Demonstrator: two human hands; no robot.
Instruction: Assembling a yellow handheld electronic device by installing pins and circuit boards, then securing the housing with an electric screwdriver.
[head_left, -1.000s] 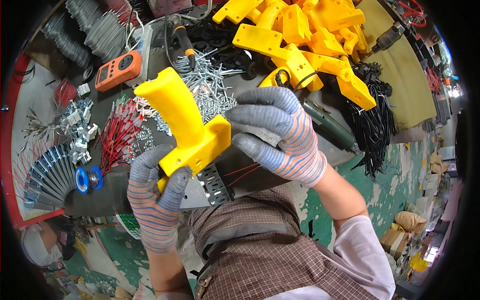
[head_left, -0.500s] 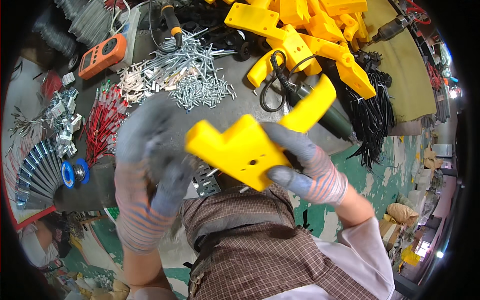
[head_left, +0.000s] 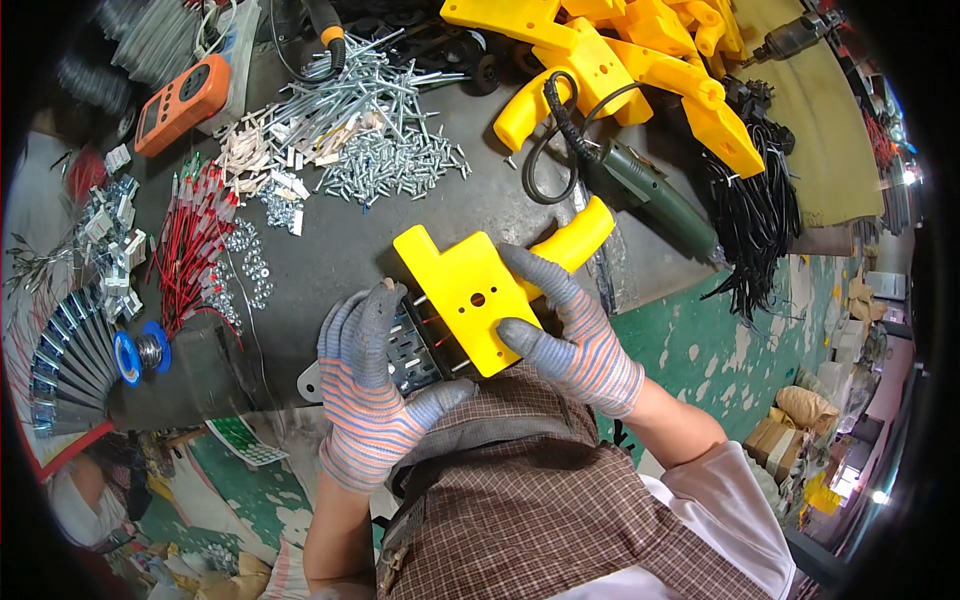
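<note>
While the right hand [head_left: 572, 335] held the yellow housing [head_left: 458, 280] near the front edge of the workbench [head_left: 290, 250], its thumb pressed on the flat face and its other fingers closed about the part beside the curved handle, which pointed up and to the right. The left hand [head_left: 375, 385] was partly closed on a perforated metal bracket [head_left: 408, 350], its fingers bent over the upper end and its thumb at the lower end, the span between them about the bracket's length. Bracket and housing stood just apart, side by side; two metal pins [head_left: 460, 367] stuck out of the housing's left edge toward the bracket, and thin red wire showed in the gap. Both hands wore striped gloves with grey fingers. Beyond them lay a heap of silver screws [head_left: 395, 165], with pale connectors [head_left: 245, 155] at its left and a bundle of red wires [head_left: 195, 235] farther left. A blue spool [head_left: 126, 358] stood near that bundle, and an orange meter [head_left: 182, 105] lay behind it. To the right, a dark green power tool [head_left: 650, 195] rested between a pile of yellow housings [head_left: 650, 55] and a bunch of black cables [head_left: 760, 215].
</note>
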